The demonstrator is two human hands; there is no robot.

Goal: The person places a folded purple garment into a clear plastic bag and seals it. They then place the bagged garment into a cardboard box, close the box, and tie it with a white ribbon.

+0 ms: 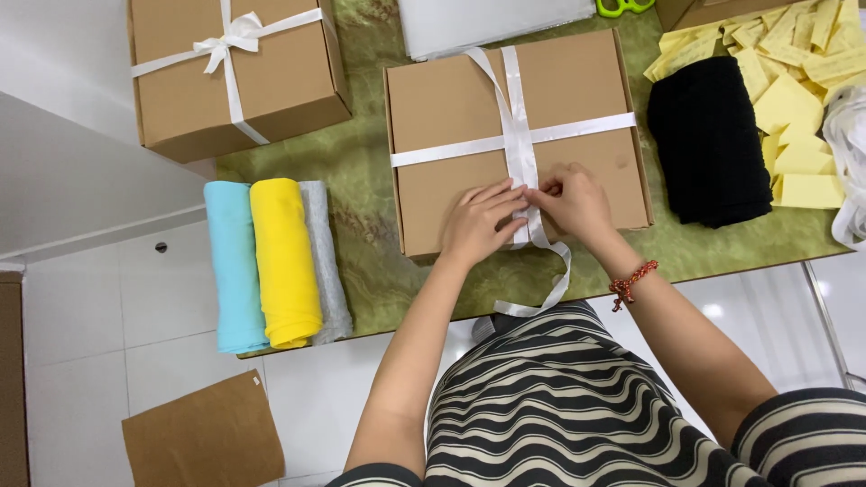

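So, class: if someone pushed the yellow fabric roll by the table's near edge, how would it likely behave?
The yellow fabric roll looks soft and rounded, so it would probably squash a little, then roll. Its end overhangs the table edge, so it might slip off. The blue roll alongside would likely shift too.

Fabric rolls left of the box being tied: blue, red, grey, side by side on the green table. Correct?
Not quite. In the head view the middle roll is yellow, not red. The blue roll and grey roll flank it on the green table, left of the box.
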